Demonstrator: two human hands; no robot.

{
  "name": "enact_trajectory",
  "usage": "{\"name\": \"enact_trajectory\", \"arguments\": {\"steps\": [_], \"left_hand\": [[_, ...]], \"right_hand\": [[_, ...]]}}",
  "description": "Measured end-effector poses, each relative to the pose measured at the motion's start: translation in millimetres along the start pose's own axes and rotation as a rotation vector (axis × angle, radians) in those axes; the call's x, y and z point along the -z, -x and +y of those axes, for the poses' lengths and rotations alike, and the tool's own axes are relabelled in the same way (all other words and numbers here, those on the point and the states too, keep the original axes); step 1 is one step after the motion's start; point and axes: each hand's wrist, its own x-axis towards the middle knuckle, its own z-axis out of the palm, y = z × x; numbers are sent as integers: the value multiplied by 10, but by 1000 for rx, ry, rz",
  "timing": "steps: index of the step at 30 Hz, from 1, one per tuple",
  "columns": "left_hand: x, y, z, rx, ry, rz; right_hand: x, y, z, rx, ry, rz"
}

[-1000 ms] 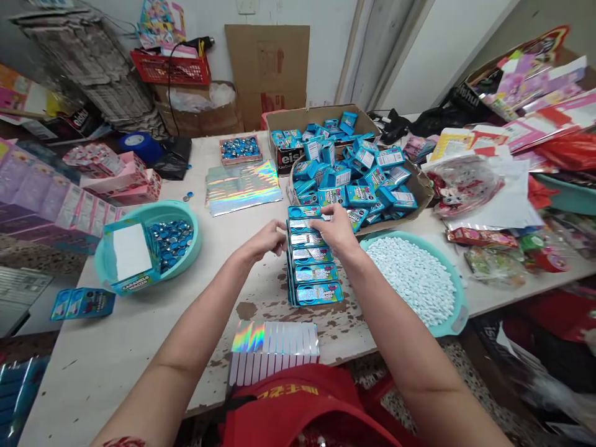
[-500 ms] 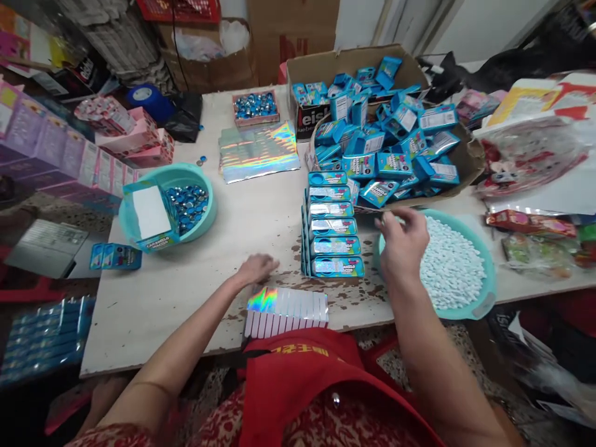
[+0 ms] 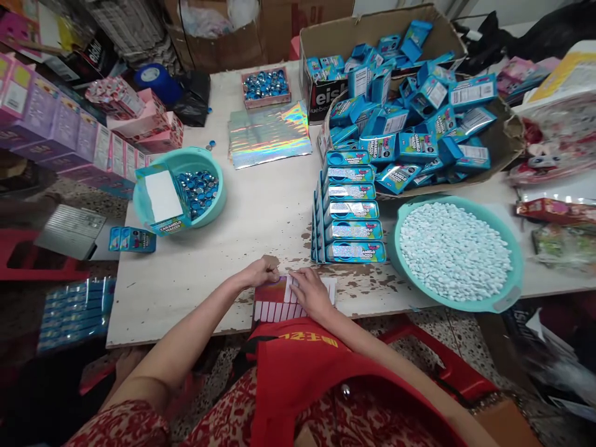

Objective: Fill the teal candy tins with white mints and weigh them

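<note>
A sheet of shiny and pale strip stickers (image 3: 274,292) lies at the table's front edge, against the red apron. My left hand (image 3: 261,273) is closed at the sheet's top edge, fingers curled in a pinch. My right hand (image 3: 313,293) rests over the sheet's right part, its fingers stretched out across the strips and its fingertips close to my left hand. Whatever is under the fingertips is hidden. Just beyond my right hand stands a row of blue candy boxes (image 3: 356,251), several with glittery strips on their tops.
To the right is a turquoise basin (image 3: 505,298) of small pale candies. Cardboard boxes (image 3: 507,146) full of blue packs stand behind. Leftward, another turquoise basin (image 3: 218,202) holds blue metallic caps. Holographic sheets (image 3: 270,136) and a pink tray (image 3: 266,102) of caps lie farther back.
My right hand has moved left and down from beside the candy basin onto the sticker sheet. My left hand's fingers have curled at the sheet's edge. The view has shifted slightly.
</note>
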Motion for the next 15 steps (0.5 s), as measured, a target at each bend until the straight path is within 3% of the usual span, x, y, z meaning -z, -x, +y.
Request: {"name": "enact_trajectory", "arguments": {"steps": [6, 10, 15], "left_hand": [[-53, -46, 27, 13, -94, 99], [-80, -75, -6, -8, -82, 130], [-88, -90, -4, 8, -105, 183]], "right_hand": [[-115, -34, -136, 82, 257, -177], [-135, -39, -114, 134, 288, -187], [-40, -133, -183, 86, 308, -235]]}}
